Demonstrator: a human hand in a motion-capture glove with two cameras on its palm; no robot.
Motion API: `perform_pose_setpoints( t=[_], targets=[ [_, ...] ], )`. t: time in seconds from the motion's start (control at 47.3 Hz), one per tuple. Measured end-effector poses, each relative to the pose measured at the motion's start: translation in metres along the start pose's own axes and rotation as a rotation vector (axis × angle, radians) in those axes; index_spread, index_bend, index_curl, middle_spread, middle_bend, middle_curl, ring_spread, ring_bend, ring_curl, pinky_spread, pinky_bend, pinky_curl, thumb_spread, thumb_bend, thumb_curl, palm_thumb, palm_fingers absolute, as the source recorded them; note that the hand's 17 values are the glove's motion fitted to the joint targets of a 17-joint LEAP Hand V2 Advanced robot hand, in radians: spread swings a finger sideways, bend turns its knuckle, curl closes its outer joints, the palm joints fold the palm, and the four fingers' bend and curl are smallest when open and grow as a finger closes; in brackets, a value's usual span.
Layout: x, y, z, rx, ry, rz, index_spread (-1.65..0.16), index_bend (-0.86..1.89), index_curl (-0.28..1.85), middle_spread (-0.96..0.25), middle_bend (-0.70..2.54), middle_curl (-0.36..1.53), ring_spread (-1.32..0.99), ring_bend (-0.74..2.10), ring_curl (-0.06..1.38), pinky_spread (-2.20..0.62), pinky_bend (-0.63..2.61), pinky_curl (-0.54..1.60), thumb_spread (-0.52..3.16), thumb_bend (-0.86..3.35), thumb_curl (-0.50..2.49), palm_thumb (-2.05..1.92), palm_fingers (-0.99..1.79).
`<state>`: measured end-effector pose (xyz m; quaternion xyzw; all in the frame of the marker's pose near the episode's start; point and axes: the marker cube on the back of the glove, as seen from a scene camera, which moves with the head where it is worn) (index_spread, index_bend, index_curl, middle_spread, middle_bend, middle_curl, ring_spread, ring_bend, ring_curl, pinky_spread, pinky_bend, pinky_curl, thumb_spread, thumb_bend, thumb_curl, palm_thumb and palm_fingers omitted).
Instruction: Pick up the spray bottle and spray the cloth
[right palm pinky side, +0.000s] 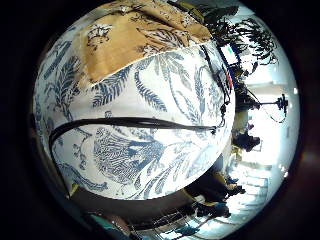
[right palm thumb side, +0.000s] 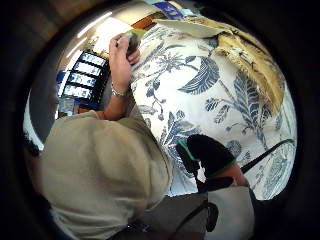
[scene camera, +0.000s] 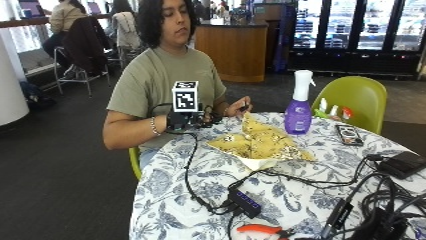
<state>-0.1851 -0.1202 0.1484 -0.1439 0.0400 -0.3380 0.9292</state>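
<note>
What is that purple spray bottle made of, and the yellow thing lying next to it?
The spray bottle looks like plastic: its purple body is smooth and a little see-through, and its white trigger top looks matte. The yellow cloth looks like woven fabric with a printed pattern, since it lies soft and crumpled on the table. It is hard to tell which kind of fabric.

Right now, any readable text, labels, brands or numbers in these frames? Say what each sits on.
No text can be read in any view.
Purple spray bottle: no label wording can be made out.
Phone on the tablecloth: nothing legible on it.
Fridge doors behind the table: contents too small to read.
Yellow cloth and tablecloth: printed patterns only, no lettering.
</note>
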Motion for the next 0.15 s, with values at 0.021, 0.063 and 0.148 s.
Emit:
perform_pose_setpoints(
  t=[0.021,0.063,0.148],
  targets=[
    [-0.0013,0.0012,0.0000,0.001,0.002,0.003,-0.44,0.17,0.26,-0.09,0.18,0.35,-0.15,0.34,0.31,0.17,0.31,0.33,0.99,-0.02,0.38,0.64,0.15],
    [-0.0033,0.0033,-0.0001,0.008,0.007,0.011,-0.44,0.17,0.27,-0.09,0.18,0.35,-0.15,0.34,0.31,0.17,0.31,0.33,1.00,-0.02,0.38,0.64,0.15],
    [-0.0052,0.0051,-0.0008,0.024,0.011,0.027,-0.44,0.17,0.27,-0.09,0.17,0.34,-0.15,0.33,0.31,0.16,0.32,0.33,1.00,-0.02,0.37,0.65,0.16]
  ],
)
